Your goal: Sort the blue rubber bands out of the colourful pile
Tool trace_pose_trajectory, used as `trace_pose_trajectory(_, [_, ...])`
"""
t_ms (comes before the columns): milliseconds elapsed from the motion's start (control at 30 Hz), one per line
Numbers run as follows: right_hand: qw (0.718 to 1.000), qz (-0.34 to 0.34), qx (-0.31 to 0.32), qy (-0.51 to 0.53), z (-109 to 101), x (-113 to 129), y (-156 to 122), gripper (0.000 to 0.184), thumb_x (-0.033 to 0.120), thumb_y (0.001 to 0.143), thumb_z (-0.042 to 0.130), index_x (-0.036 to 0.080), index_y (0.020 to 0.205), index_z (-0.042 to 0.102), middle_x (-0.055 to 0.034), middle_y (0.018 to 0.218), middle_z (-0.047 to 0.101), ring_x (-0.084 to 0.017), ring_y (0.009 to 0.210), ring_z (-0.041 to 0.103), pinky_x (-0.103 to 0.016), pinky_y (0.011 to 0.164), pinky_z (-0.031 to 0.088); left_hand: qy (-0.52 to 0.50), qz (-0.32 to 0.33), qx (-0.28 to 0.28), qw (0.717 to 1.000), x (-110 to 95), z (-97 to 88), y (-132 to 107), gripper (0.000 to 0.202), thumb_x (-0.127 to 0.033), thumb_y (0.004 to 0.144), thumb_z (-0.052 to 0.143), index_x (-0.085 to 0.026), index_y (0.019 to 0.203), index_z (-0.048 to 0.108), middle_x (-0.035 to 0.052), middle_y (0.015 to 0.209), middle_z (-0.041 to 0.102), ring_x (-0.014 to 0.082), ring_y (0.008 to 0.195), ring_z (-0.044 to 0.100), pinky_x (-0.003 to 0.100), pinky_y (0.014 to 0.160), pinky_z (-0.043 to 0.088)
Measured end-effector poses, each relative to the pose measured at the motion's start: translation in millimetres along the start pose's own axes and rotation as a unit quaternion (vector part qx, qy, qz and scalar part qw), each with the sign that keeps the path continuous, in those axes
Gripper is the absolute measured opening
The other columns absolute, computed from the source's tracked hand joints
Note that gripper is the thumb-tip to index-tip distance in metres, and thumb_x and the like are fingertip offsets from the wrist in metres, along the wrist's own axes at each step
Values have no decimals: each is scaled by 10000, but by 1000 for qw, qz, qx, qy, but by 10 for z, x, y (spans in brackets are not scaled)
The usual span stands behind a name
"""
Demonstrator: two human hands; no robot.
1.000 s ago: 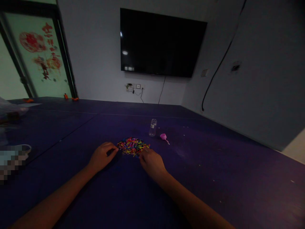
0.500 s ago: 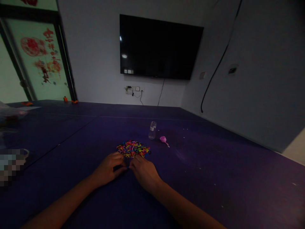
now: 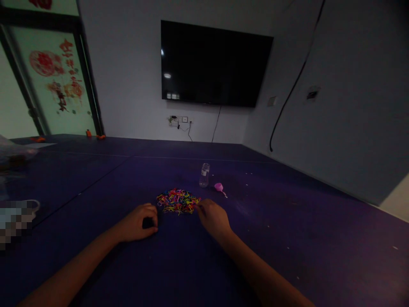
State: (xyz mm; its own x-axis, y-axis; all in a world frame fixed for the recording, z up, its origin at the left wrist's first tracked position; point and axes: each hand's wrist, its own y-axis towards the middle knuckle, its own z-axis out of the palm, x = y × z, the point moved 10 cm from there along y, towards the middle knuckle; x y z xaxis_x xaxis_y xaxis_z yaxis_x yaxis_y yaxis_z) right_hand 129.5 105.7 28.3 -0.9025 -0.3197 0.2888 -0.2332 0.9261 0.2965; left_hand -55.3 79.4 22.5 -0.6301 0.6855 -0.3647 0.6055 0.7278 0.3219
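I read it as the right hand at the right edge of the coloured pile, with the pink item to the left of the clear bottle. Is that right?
Not quite: the pink item lies to the right of the clear bottle, as the head view shows. The right hand is indeed at the right edge of the coloured pile.

Writing in view, none of it legible to me

On the glass door point(image 3: 53, 123) to my left, red characters point(image 3: 67, 45) run down in a column beside a round red emblem point(image 3: 44, 64), too blurred for me to read. Above them, a red marking point(image 3: 41, 3) is cut off by my view. The clear bottle point(image 3: 203, 181) ahead bears a white label point(image 3: 204, 173), too small to read.
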Motion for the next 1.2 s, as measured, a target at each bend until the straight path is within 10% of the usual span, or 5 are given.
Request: trace_pose_trajectory(1200, [999,-38,13,-2,151,-108,182,173,201,881,487,217,946,646,-37,1036,616,-155,989,552,-234,795,393,25,-38,-82,996,20,-165,13,160,-278,838,506,-196,799,638,26,806,649,174,802,578,315,767,438])
